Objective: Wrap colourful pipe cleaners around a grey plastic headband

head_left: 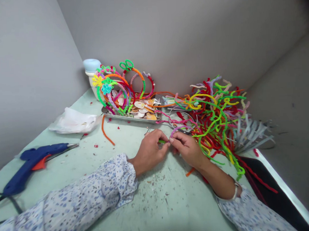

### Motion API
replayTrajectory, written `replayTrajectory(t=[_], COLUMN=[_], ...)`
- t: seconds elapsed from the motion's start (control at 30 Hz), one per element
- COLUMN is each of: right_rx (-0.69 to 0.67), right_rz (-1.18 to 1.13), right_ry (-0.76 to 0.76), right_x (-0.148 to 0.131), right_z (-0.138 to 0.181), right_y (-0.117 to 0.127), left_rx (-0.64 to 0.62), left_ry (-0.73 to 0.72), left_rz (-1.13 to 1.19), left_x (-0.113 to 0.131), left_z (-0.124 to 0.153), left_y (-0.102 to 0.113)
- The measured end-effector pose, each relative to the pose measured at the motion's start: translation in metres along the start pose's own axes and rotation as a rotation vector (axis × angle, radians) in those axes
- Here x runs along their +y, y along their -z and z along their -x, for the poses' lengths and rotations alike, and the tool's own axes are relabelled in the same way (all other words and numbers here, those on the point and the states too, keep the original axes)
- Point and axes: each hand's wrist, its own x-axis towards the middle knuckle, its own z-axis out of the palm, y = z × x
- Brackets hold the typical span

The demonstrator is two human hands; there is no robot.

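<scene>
Both my hands meet at the middle of the pale green table (154, 202). My left hand (150, 151) is closed in a pinch on a short green pipe cleaner (161, 141). My right hand (187, 147) is closed too, its fingertips pressed on the same piece where a purple pipe cleaner (177, 129) curves up from it. Directly behind my right hand lies a big tangle of red, green, yellow and pink pipe cleaners (212, 119).
A metal tray (130, 117) holds shells and several pipe-cleaner headbands (117, 88). A white jar (92, 75) stands behind it. A blue glue gun (33, 161) and a plastic bag (73, 122) lie left. Grey headbands (250, 134) lie right, near the table edge (281, 182).
</scene>
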Motion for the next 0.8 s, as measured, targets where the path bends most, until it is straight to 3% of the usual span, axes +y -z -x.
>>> replayTrajectory(t=[0.47, 0.67, 0.8], right_rx=[-0.019, 0.069, 0.049], right_rz=[0.011, 0.010, -0.001], right_ry=[-0.009, 0.019, 0.012], right_x=[0.0005, -0.0007, 0.0004], right_z=[-0.0002, 0.0002, -0.0003], right_y=[0.0001, -0.0023, -0.0022], left_rx=[-0.002, 0.031, 0.034], left_ry=[-0.016, -0.031, -0.037], left_rz=[0.005, 0.006, 0.009], left_x=[0.0006, 0.0000, -0.0004], left_z=[-0.0002, -0.0006, -0.0007], left_y=[0.0006, 0.0006, 0.0002])
